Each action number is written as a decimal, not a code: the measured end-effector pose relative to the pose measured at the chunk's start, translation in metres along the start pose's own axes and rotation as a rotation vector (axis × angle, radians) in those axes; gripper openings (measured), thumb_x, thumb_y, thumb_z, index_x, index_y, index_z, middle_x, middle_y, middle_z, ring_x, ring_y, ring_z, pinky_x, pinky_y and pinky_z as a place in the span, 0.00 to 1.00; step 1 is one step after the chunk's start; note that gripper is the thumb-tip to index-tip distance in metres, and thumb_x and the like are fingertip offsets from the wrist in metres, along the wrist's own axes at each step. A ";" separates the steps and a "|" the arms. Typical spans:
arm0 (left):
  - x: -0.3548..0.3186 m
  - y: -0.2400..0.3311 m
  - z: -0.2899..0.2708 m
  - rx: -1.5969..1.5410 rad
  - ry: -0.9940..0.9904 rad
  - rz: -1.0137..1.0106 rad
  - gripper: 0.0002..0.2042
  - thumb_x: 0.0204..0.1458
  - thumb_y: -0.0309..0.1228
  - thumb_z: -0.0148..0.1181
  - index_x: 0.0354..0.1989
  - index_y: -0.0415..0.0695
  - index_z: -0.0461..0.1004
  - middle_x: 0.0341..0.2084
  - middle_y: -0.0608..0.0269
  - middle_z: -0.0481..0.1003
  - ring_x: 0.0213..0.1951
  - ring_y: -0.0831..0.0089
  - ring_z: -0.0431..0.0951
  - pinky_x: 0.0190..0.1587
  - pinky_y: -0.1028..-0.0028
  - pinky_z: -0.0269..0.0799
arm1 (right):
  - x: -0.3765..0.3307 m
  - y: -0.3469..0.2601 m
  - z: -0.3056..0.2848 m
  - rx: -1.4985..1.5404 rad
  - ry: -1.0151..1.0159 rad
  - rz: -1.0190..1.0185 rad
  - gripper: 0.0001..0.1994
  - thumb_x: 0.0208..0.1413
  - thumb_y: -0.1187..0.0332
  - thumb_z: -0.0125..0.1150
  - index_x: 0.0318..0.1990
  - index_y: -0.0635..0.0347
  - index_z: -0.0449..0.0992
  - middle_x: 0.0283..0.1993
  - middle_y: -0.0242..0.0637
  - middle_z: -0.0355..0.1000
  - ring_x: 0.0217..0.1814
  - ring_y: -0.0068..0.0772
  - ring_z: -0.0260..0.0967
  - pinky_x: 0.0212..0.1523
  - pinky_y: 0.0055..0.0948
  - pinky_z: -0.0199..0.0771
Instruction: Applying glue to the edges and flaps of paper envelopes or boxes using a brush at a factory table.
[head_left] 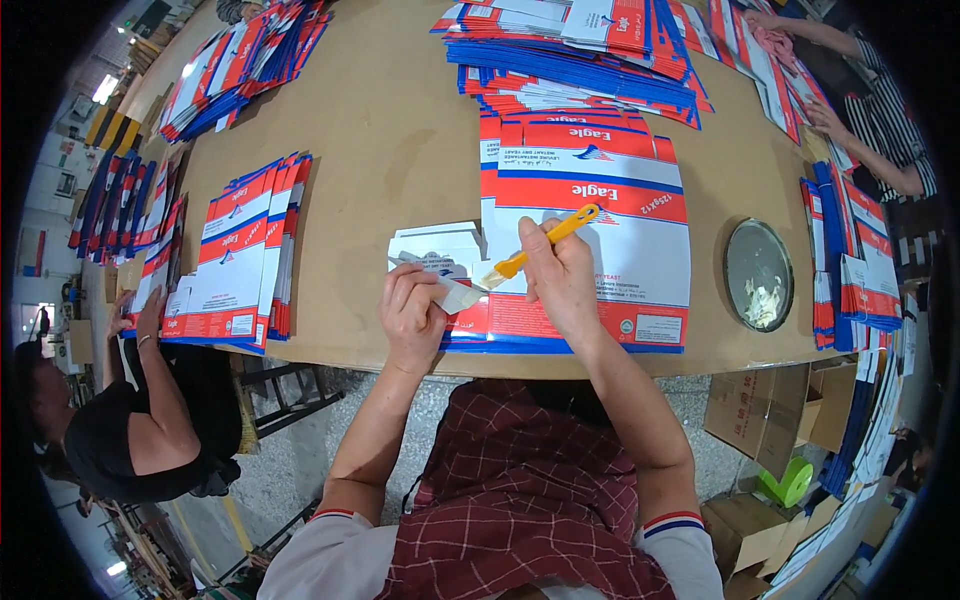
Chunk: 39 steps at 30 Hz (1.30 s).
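Flat printed cartons (641, 255) in red, white and blue overlap in a pile on the table before me. At the pile's left edge, my left hand (411, 316) pinches a folded-up white flap (458, 296) of a carton. My right hand (562, 277) grips a paintbrush (571, 223) with a yellow handle. Its pale bristles point down-left and seem to touch the flap near my left fingertips. A round dish (758, 236) to the right of the pile contains lumps of white paste (763, 303).
Tall stacks of flat cartons (580, 75) stand beyond my pile, with more stacks (238, 255) to the left. People work at both sides: a person in black (130, 430) at left, a striped sleeve (880, 120) at right. Opened cardboard boxes (757, 410) sit below the table's right edge.
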<state>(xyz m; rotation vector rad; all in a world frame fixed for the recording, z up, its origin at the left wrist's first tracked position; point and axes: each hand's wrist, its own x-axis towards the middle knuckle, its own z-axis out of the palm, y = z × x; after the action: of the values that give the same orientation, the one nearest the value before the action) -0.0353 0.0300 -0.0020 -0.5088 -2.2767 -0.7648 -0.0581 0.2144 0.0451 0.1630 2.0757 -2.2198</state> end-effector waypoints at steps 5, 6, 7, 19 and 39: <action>0.000 0.001 -0.001 0.008 -0.008 -0.010 0.13 0.22 0.13 0.51 0.20 0.43 0.67 0.24 0.61 0.71 0.35 0.60 0.71 0.35 0.66 0.70 | 0.000 0.008 0.003 -0.004 0.000 -0.065 0.16 0.59 0.58 0.47 0.23 0.57 0.61 0.13 0.27 0.56 0.11 0.13 0.53 0.11 0.13 0.56; 0.000 0.001 -0.001 0.010 -0.008 -0.012 0.13 0.22 0.13 0.51 0.20 0.43 0.67 0.24 0.61 0.71 0.35 0.60 0.71 0.36 0.66 0.69 | 0.000 0.009 0.004 -0.035 -0.006 -0.099 0.16 0.59 0.58 0.47 0.23 0.57 0.61 0.13 0.27 0.56 0.11 0.13 0.54 0.11 0.14 0.55; -0.001 0.001 0.000 0.012 -0.008 -0.015 0.13 0.22 0.12 0.51 0.20 0.43 0.67 0.24 0.61 0.71 0.35 0.60 0.71 0.36 0.66 0.69 | 0.001 0.011 0.004 -0.065 -0.011 -0.133 0.16 0.59 0.58 0.47 0.23 0.57 0.61 0.13 0.27 0.56 0.12 0.13 0.54 0.11 0.14 0.55; 0.001 0.002 0.001 0.015 0.002 -0.005 0.13 0.23 0.12 0.51 0.20 0.42 0.66 0.24 0.60 0.71 0.35 0.59 0.72 0.37 0.66 0.69 | 0.000 0.008 -0.003 0.028 -0.018 0.016 0.16 0.58 0.58 0.48 0.28 0.63 0.66 0.15 0.33 0.63 0.13 0.21 0.61 0.13 0.20 0.59; 0.001 0.002 -0.002 0.017 -0.016 -0.015 0.13 0.23 0.12 0.51 0.20 0.42 0.67 0.25 0.61 0.71 0.35 0.59 0.71 0.37 0.66 0.69 | 0.001 0.009 -0.006 0.115 -0.018 0.056 0.15 0.59 0.57 0.47 0.26 0.58 0.63 0.13 0.28 0.57 0.12 0.16 0.55 0.12 0.15 0.57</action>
<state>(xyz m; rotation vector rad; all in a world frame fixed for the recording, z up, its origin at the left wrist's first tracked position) -0.0337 0.0304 0.0007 -0.4921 -2.3023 -0.7511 -0.0575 0.2193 0.0360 0.2062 1.9109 -2.2989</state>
